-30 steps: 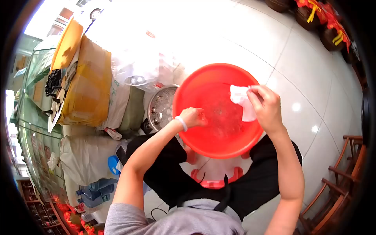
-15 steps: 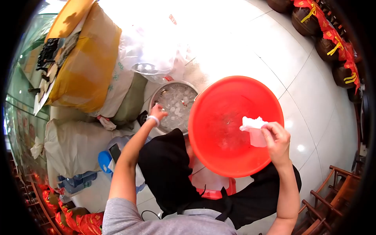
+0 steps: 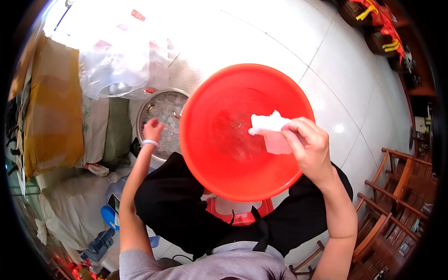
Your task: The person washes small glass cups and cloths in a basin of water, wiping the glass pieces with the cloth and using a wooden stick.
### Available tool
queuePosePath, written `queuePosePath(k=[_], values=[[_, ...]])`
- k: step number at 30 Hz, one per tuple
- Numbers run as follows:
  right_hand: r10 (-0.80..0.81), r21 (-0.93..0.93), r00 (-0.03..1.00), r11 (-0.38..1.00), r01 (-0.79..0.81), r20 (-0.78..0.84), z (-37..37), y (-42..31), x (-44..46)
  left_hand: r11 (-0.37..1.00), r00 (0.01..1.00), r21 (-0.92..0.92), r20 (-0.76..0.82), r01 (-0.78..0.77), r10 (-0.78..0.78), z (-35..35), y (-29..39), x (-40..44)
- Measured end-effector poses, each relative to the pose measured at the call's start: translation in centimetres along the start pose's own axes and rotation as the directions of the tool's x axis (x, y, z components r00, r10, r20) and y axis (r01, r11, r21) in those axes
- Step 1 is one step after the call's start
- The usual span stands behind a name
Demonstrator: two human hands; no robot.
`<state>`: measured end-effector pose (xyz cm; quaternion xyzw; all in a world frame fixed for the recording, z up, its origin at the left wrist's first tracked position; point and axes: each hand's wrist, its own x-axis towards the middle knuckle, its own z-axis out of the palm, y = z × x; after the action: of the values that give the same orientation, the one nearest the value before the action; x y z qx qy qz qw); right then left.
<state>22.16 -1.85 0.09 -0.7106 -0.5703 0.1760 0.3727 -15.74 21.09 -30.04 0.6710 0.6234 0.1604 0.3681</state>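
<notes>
Head view shows us the right hand (image 3: 308, 144) pinching cloth (image 3: 270, 125) over the tub (image 3: 245, 70), the left hand (image 3: 153, 130) half-open, seemingly empty, at the bowl (image 3: 175, 91) already holding many pieces (image 3: 169, 126); what remains we cannot tell.

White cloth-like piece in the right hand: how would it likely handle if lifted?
The white cloth-like piece is probably floppy: its lower part hangs and its top edge looks crumpled. It seems light, as the right hand pinches just one side. It may be thin too: its lower part looks pinkish over the round red plastic basin.
</notes>
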Motion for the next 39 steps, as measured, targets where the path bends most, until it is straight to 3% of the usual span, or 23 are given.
queuePosePath(k=[3,6,8,10,11,13,14,15,17,18,19,25,29,31,35,37,38,39], values=[[0.040,0.063,0.998,0.997,-0.037,-0.052,-1.1,0.2,-0.4,0.942,0.983,-0.286,-0.105,-0.178,0.154,-3.3,7.8,0.7],[0.086,0.090,0.992,0.993,-0.077,-0.093,-1.7,0.3,-0.9,0.881,0.966,-0.415,0.018,-0.229,0.260,-5.3,20.2,-2.8],[0.075,0.083,0.989,0.994,-0.065,-0.131,-2.0,0.9,-1.2,0.903,0.912,-0.316,0.194,-0.290,0.361,-4.2,25.2,-5.0],[0.065,0.070,0.983,0.996,-0.053,-0.170,-2.4,1.3,-1.7,0.746,0.654,-0.056,0.439,-0.664,0.616,-1.0,28.0,-7.0],[0.099,0.085,0.982,0.993,-0.086,-0.163,-2.6,1.3,-1.9,0.718,0.521,-0.069,0.640,-0.693,0.565,1.2,28.2,-7.6],[0.143,0.097,0.975,0.987,-0.128,-0.167,-2.8,1.4,-2.5,0.458,0.292,0.143,0.916,-0.877,0.273,7.6,25.9,-7.9],[0.129,0.082,0.979,0.990,-0.118,-0.157,-2.8,1.6,-2.8,0.364,0.274,0.210,0.952,-0.907,0.134,9.9,26.3,-8.9],[0.116,0.065,0.982,0.992,-0.107,-0.146,-2.9,1.7,-3.1,0.256,0.267,0.260,0.964,-0.931,-0.007,11.9,26.5,-9.8],[0.100,0.028,0.984,0.995,-0.097,-0.149,-3.3,2.0,-3.7,0.302,0.282,0.301,0.954,-0.905,-0.104,16.0,24.9,-9.9],[0.110,0.029,0.983,0.994,-0.107,-0.147,-3.7,2.3,-3.9,0.345,0.253,0.260,0.965,-0.902,-0.067,21.2,18.8,-8.4],[0.121,0.030,0.982,0.993,-0.118,-0.143,-4.0,2.6,-4.2,0.340,0.243,0.250,0.968,-0.907,-0.066,23.3,17.3,-8.2],[0.147,0.082,0.971,0.988,-0.134,-0.187,-6.0,3.9,-4.8,0.505,0.540,0.506,0.837,-0.699,-0.090,29.5,12.9,-8.6],[0.212,0.179,0.962,0.967,-0.181,-0.171,-6.8,3.9,-4.8,0.377,0.516,0.479,0.857,-0.793,-0.005,31.2,10.9,-8.7],[0.168,0.127,0.966,0.981,-0.145,-0.195,-7.2,4.0,-4.6,0.494,0.636,0.560,0.772,-0.665,-0.020,30.2,12.6,-8.9],[0.165,0.162,0.967,0.978,-0.134,-0.195,-7.2,4.0,-4.7,0.361,0.614,0.603,0.783,-0.712,-0.099,30.4,12.5,-9.3],[0.177,0.190,0.968,0.971,-0.142,-0.177,-7.1,3.9,-4.7,0.355,0.520,0.521,0.847,-0.776,-0.109,27.3,16.2,-10.2],[0.172,0.203,0.969,0.970,-0.134,-0.179,-7.1,3.8,-4.6,0.356,0.526,0.526,0.844,-0.772,-0.107,26.0,17.8,-10.2],[0.169,0.220,0.969,0.967,-0.128,-0.179,-7.1,3.6,-4.6,0.482,0.466,0.461,0.877,-0.745,-0.120,24.6,19.2,-10.2]])
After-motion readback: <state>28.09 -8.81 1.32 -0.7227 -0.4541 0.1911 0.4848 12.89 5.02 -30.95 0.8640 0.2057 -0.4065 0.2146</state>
